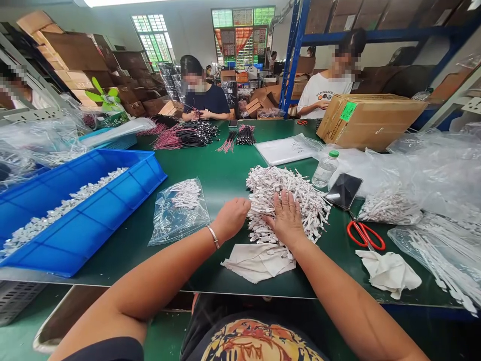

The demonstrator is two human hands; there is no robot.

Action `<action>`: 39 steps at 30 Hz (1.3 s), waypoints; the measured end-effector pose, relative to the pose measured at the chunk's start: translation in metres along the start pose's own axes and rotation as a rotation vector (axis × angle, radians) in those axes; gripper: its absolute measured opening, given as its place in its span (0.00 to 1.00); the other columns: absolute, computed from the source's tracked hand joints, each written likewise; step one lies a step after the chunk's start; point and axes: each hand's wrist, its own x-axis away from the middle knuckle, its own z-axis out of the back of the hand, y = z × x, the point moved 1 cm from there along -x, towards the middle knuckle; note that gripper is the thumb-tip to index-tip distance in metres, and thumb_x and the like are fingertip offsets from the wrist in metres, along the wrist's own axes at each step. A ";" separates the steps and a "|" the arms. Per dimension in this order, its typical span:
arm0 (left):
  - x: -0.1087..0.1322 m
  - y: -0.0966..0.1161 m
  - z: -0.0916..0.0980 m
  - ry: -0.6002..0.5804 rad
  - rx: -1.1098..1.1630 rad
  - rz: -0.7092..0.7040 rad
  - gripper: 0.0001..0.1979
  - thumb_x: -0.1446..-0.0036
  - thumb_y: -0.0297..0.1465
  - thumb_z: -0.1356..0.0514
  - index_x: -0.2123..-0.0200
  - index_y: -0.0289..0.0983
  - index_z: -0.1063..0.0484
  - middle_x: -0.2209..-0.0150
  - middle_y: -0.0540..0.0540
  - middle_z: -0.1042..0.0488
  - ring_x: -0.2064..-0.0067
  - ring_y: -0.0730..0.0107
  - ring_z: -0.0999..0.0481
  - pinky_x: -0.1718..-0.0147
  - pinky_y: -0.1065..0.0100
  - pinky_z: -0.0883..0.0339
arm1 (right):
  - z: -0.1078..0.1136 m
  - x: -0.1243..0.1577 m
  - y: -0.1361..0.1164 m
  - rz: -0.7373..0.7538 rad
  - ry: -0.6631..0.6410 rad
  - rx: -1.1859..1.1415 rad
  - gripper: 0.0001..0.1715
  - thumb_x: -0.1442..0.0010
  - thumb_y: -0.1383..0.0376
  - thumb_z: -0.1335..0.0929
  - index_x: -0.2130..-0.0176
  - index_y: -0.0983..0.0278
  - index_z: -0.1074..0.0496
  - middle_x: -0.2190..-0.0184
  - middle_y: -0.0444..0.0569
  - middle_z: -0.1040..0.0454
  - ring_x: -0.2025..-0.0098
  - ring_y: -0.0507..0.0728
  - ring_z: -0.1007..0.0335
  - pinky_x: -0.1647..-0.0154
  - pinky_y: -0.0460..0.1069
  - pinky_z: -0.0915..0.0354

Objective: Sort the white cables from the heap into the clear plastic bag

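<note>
Green worktop (pixel 210 165) in a cluttered workshop, cartons stacked at the back. Nearest the edge: a white cloth (pixel 255 263) lies spread just in front of the pile, with a second, crumpled cloth (pixel 393 273) off to the right. Hands next — right hand (pixel 288 220) is open, palm down, fingers spread on top of a big heap of white cable pieces (pixel 311 205); left hand (pixel 232 219), bangle at the wrist, is curled closed at the heap's left edge, can't tell if a piece is inside. Heap sits mid-table, in front of the body. Left of it: clear bag (pixel 180 215) with white pieces in it, then a long blue bin (pixel 93 225) part-filled with small white parts. Right of it: red-handled scissors (pixel 364 231), a dark-screened phone (pixel 344 191), a green-capped bottle (pixel 325 170), more plastic bags of white cables (pixel 443 245). Further out — a flat clear-plastic packet (pixel 285 149), a taped carton (pixel 376 123), bundles of black and pink wires (pixel 184 136). Across the table, a co-worker in a dark top (pixel 212 104) handles wires; another in a white T-shirt (pixel 323 93) is behind the carton. Blue rack (pixel 294 55) and barred windows (pixel 154 37) behind.
</note>
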 end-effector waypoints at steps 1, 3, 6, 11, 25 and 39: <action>0.003 -0.004 0.001 -0.001 0.046 0.026 0.12 0.44 0.18 0.54 0.64 0.35 0.35 0.65 0.42 0.33 0.61 0.62 0.34 0.61 0.61 0.39 | 0.000 0.000 0.000 -0.001 -0.003 0.002 0.46 0.42 0.44 0.41 0.36 0.68 0.54 0.34 0.59 0.61 0.33 0.66 0.71 0.38 0.63 0.65; 0.011 -0.012 0.004 -0.006 0.152 0.083 0.10 0.43 0.21 0.54 0.65 0.35 0.35 0.66 0.43 0.33 0.62 0.62 0.34 0.60 0.61 0.40 | 0.000 0.001 -0.001 -0.003 -0.013 0.005 0.46 0.42 0.45 0.41 0.36 0.68 0.54 0.34 0.59 0.60 0.33 0.66 0.71 0.38 0.63 0.65; 0.024 -0.022 0.006 -0.034 0.355 0.182 0.10 0.39 0.30 0.55 0.68 0.36 0.35 0.70 0.45 0.33 0.66 0.65 0.33 0.64 0.63 0.40 | 0.002 0.001 -0.001 0.003 -0.021 -0.003 0.45 0.41 0.46 0.41 0.36 0.69 0.53 0.34 0.61 0.60 0.34 0.66 0.70 0.38 0.64 0.63; 0.044 -0.033 0.004 -0.135 0.769 0.344 0.16 0.40 0.42 0.54 0.69 0.36 0.36 0.74 0.50 0.34 0.74 0.72 0.33 0.75 0.70 0.41 | 0.025 -0.004 0.005 0.061 0.093 -0.104 0.36 0.40 0.48 0.40 0.40 0.64 0.43 0.37 0.58 0.49 0.35 0.67 0.62 0.39 0.65 0.58; 0.089 -0.011 0.011 -0.192 1.387 0.315 0.16 0.44 0.42 0.44 0.72 0.34 0.32 0.76 0.50 0.33 0.75 0.77 0.38 0.74 0.72 0.43 | 0.053 0.004 -0.129 -0.245 -0.764 -1.577 0.32 0.43 0.50 0.37 0.43 0.61 0.39 0.64 0.49 0.25 0.74 0.52 0.29 0.76 0.47 0.36; 0.112 -0.015 0.002 0.303 2.539 0.810 0.25 0.37 0.43 0.59 0.63 0.30 0.31 0.66 0.39 0.26 0.60 0.65 0.25 0.54 0.62 0.33 | 0.025 -0.007 -0.163 0.045 -0.532 -1.356 0.23 0.43 0.48 0.37 0.66 0.63 0.25 0.57 0.52 0.25 0.50 0.60 0.33 0.44 0.58 0.44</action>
